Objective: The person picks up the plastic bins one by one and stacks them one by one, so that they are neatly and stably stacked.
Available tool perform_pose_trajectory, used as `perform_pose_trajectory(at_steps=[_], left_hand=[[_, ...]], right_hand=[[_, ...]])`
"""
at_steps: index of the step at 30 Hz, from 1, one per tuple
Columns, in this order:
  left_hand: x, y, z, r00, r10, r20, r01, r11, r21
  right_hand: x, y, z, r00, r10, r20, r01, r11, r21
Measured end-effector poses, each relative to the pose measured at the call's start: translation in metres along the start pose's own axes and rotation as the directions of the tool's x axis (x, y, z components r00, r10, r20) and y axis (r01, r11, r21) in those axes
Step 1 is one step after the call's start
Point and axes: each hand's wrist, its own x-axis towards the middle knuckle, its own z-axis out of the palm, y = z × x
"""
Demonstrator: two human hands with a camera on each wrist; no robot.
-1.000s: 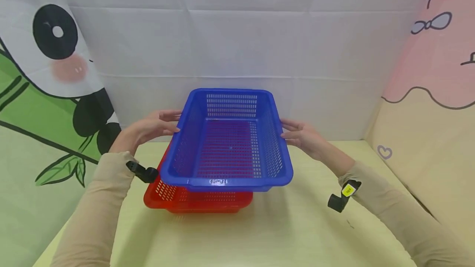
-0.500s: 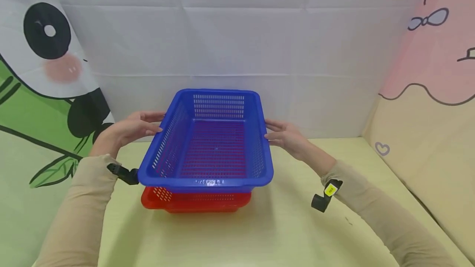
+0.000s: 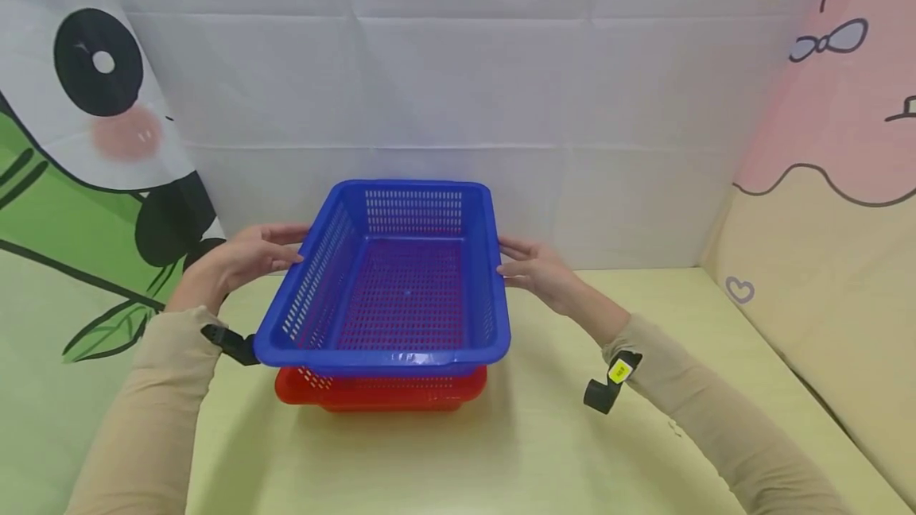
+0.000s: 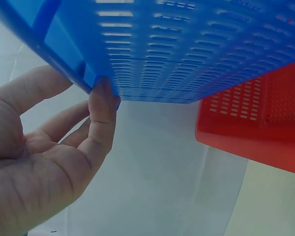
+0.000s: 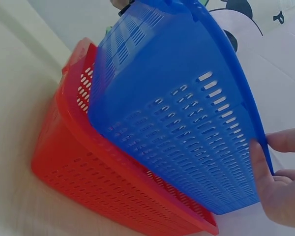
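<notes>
A blue plastic basket [image 3: 408, 292] with slotted walls is held up by its two side rims, its bottom close over a red basket [image 3: 379, 393] of similar shape. My left hand [image 3: 246, 261] pinches the left rim; in the left wrist view its fingertips [image 4: 103, 93] hook under that rim. On the opposite side my right hand [image 3: 544, 276] pinches the right rim, thumb outside on top and fingers beneath. The right wrist view shows the blue basket's lower end dipping into the red basket's opening. Most of the red basket's inside is hidden in the head view.
Both baskets are over a pale yellow table [image 3: 429, 467]. Behind stands a white cloth backdrop [image 3: 458, 86], with printed cartoon panels at left and right. A black camera [image 3: 608, 388] is strapped to the right sleeve and another [image 3: 230, 343] to the left sleeve.
Both hands have carried the blue basket leftward and slightly lower, so it now sits more squarely over the red basket. The red basket has stayed in place.
</notes>
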Motion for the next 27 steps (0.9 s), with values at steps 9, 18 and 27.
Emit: perform_pose_trajectory(at_steps=[9, 18, 27], left_hand=[[-0.001, -0.012, 0.002, 1.0, -0.014, -0.011, 0.014, 0.999, -0.031], [0.002, -0.024, 0.006, 1.0, -0.025, 0.001, 0.025, 0.999, -0.027], [0.005, -0.033, 0.009, 0.999, -0.04, -0.003, 0.04, 0.998, -0.047]], right_hand=[[0.006, 0.013, 0.003, 1.0, -0.005, -0.008, 0.005, 1.0, -0.012], [0.008, 0.025, 0.006, 1.0, 0.0, -0.003, 0.0, 1.0, -0.011], [0.012, 0.036, 0.007, 1.0, 0.005, -0.003, -0.005, 1.0, 0.003]])
